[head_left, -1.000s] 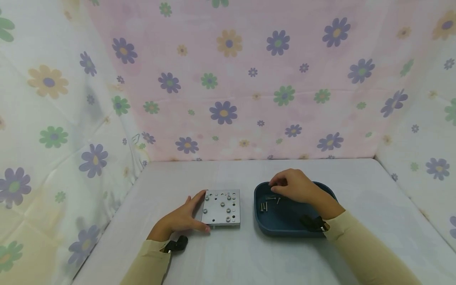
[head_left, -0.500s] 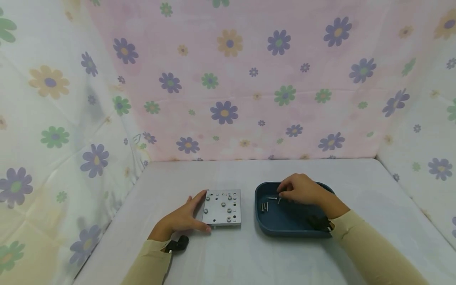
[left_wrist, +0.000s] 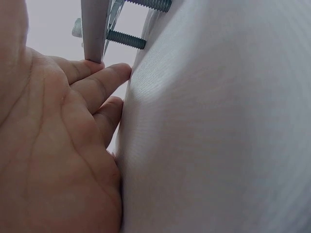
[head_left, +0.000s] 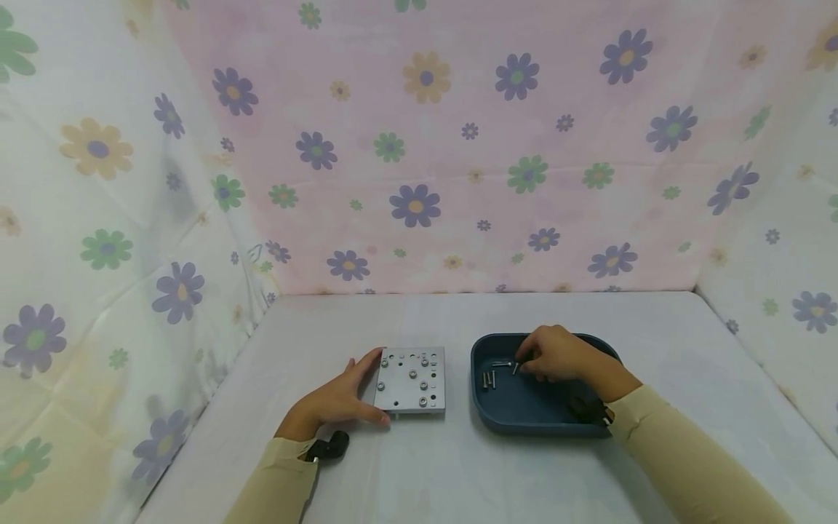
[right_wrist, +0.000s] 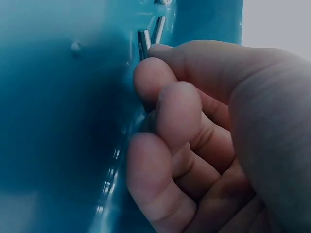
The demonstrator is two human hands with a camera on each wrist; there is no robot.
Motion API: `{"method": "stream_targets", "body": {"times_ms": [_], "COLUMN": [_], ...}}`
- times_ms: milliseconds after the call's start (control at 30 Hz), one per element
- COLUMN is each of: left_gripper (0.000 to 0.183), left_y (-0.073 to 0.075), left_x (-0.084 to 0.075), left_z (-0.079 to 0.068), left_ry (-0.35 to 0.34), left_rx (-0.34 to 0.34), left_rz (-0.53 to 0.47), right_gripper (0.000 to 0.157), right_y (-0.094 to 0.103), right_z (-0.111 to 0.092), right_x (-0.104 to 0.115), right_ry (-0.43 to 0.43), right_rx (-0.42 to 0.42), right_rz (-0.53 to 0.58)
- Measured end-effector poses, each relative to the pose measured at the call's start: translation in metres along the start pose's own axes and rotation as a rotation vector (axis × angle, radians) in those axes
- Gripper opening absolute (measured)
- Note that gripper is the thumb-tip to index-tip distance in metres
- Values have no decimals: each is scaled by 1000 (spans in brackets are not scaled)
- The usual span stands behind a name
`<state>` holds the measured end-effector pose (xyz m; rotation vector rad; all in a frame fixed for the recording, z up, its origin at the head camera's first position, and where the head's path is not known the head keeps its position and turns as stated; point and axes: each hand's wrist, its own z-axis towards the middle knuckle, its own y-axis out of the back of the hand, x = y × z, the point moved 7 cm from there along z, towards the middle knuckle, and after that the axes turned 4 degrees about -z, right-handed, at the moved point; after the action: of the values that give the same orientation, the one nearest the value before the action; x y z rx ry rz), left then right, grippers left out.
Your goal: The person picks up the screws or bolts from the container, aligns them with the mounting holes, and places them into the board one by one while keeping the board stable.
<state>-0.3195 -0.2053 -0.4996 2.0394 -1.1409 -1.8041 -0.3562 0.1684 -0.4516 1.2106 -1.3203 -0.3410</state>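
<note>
Left hand: fingers spread, thumb apart, touching left side of flat, square, silver metal plate; round-headed metal bolts through it, threaded shanks beneath. Right hand: curled, thumb and fingertips together at small silver metal screw; cannot tell whether pinched. Around right hand, smooth, round-cornered dark-blue tray; loose screws left of fingertips, floor open toward wrist. Strip of white table between plate and tray.

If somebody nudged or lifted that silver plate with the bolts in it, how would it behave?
The silver plate looks like metal, so it's probably stiff and fairly heavy for its size. Threaded bolts jut from its underside, so it might scrape or catch if pushed.
</note>
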Motion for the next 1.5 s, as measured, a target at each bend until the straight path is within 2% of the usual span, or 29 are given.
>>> {"method": "stream_targets", "body": {"times_ms": [267, 700, 933, 1267, 1500], "left_gripper": [134, 135, 135, 136, 136], "left_y": [1, 1, 1, 0, 1], "left_x": [-1, 0, 0, 1, 2], "left_z": [-1, 0, -1, 0, 0], "left_ry": [7, 6, 9, 10, 7], "left_rx": [-7, -1, -2, -8, -13], "left_rz": [9, 6, 10, 20, 18], "right_gripper": [23, 16, 5, 7, 3], "right_y": [-4, -11, -10, -9, -8], "right_z": [5, 17, 18, 16, 16], "right_x": [8, 15, 15, 13, 15], "right_ry": [26, -13, -18, -79, -81], "right_rx": [11, -3, -18, -19, -26], "right_rz": [-17, -102, -114, -172, -207]}}
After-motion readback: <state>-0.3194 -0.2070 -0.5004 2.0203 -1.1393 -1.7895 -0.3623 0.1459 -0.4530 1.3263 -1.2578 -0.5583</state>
